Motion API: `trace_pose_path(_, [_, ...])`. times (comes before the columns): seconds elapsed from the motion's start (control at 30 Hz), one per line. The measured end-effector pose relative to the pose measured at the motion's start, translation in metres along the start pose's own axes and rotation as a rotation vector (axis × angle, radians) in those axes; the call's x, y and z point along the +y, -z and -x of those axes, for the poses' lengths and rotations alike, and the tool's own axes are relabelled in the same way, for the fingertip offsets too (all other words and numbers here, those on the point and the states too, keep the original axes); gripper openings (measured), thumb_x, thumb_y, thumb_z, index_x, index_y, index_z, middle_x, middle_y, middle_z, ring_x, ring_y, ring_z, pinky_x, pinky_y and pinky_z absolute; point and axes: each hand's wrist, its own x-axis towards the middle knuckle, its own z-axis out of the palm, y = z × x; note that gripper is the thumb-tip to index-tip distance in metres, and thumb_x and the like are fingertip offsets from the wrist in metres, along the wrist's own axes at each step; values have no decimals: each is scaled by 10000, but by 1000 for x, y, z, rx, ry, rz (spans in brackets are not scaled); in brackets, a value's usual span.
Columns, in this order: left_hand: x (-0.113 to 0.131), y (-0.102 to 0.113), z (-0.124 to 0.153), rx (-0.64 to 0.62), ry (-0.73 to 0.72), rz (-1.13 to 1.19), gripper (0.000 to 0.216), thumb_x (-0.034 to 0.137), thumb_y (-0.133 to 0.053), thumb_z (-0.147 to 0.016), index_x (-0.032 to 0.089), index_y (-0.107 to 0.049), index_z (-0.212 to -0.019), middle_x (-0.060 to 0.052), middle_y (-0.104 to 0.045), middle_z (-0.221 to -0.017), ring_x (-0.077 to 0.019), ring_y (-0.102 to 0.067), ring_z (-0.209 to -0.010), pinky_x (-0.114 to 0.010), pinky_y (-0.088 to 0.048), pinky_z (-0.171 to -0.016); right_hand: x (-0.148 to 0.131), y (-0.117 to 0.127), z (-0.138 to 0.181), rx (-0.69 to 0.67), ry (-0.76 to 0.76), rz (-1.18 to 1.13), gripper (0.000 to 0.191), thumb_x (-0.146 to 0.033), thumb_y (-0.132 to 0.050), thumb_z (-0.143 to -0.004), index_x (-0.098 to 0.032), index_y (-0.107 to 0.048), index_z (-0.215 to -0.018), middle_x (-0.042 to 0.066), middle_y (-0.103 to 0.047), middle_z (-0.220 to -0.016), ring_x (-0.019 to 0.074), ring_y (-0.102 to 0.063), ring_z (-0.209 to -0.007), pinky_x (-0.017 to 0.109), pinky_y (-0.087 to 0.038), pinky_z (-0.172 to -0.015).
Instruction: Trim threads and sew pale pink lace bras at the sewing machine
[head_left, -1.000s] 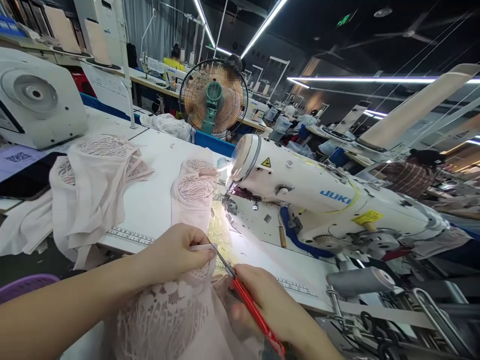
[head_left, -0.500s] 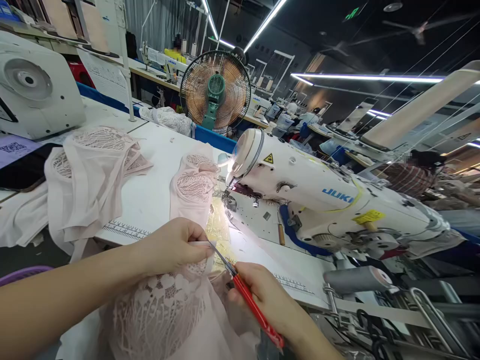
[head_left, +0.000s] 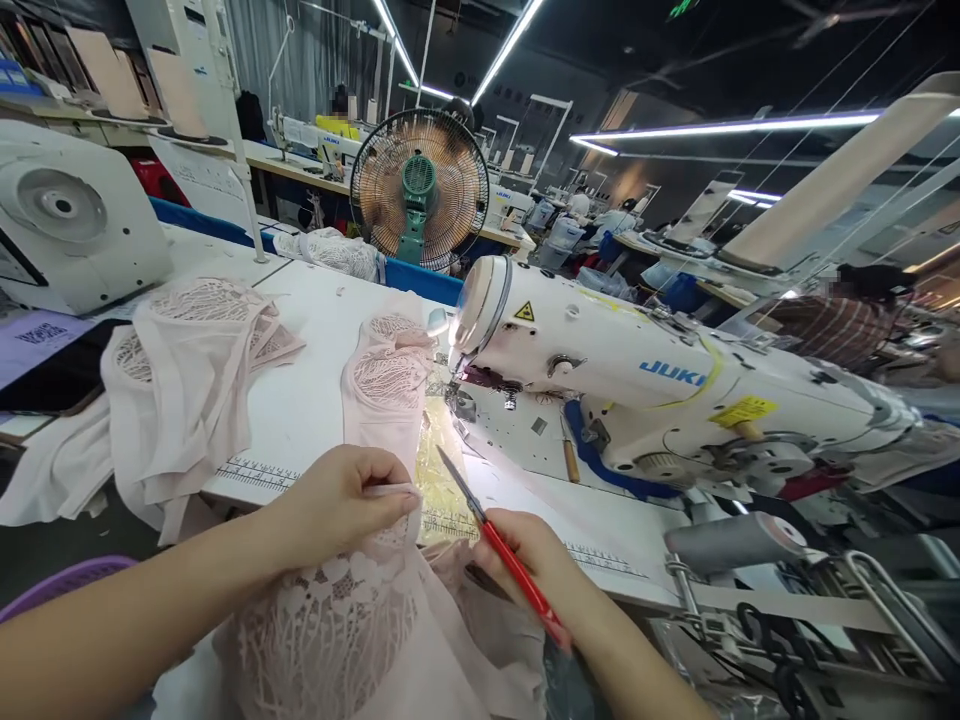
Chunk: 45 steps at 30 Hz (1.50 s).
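While pinching lace-panelled garment in left hand and gripping red-handled snips in right hand, is risking nicking lace by slipping toward seven o'clock.

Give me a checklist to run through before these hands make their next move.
1. Left hand pinching the pale fabric: ok.
2. Right hand gripping the red-handled scissors: ok.
3. Scissor tip apart from the left hand: ok, a gap shows.
4. Table left of the sewing machine free of cloth: not ok, a lace piece lies there.
5. Sewing machine stopped: cannot tell.
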Motion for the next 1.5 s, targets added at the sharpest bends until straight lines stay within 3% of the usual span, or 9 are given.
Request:
trace_pose_path(0.27, [-5,5,10,57,-34,78,249,394,-635,-698,152,-649,-754,8,-537,-627,-117,-463,-577,-218,-382,-518,-15,10,5,-44,63,169,368,-497,-509,-806,-207,-344,-651,-24,-450,-649,120,-382,-574,227,-259,-515])
trace_pose_path(0.47, [-2,3,18,7,-17,28,257,392,-623,-712,137,-596,-695,67,-385,-509,-63,-306,-453,-192,-231,-436,-28,12,4,-64,84,318,403,-444,-625,-737,-205,-327,-610,-46,-434,-589,109,-333,-539,225,-211,-494])
trace_pose_path(0.6, [0,2,20,12,5,-21,246,378,-612,-701,134,-578,-704,75,-358,-505,-60,-294,-448,-196,-228,-428,-30,14,5,-40,107,347,411,-412,-645,-721,-203,-315,-593,-49,-428,-575,103,-315,-521,227,-207,-489])
trace_pose_path(0.87, [4,1,21,14,5,-42,238,375,-615,-686,144,-557,-675,81,-350,-482,-52,-280,-428,-185,-200,-408,-28,16,6,-21,97,387,425,-532,-635,-725,-200,-394,-612,-37,-464,-591,106,-338,-529,231,-214,-493])
trace_pose_path(1.13, [1,3,19,13,1,-59,240,380,-619,-693,143,-591,-712,68,-381,-494,-66,-311,-443,-193,-226,-427,-30,17,4,-17,87,404,435,-506,-638,-721,-202,-355,-589,-34,-446,-575,107,-322,-523,234,-207,-490])
trace_pose_path(1.33, [-2,6,17,35,-24,-100,242,383,-615,-721,142,-599,-709,49,-411,-525,-87,-362,-483,-208,-288,-461,-31,14,3,-29,21,314,460,-488,-615,-736,-206,-303,-551,-36,-407,-539,111,-308,-510,242,-207,-485])
trace_pose_path(1.5, [-1,7,17,83,-68,-54,253,392,-631,-740,142,-611,-703,18,-496,-582,-101,-427,-529,-215,-352,-500,-26,12,9,-31,51,0,372,-508,-600,-762,-202,-417,-656,-19,-512,-668,129,-445,-596,226,-320,-518])
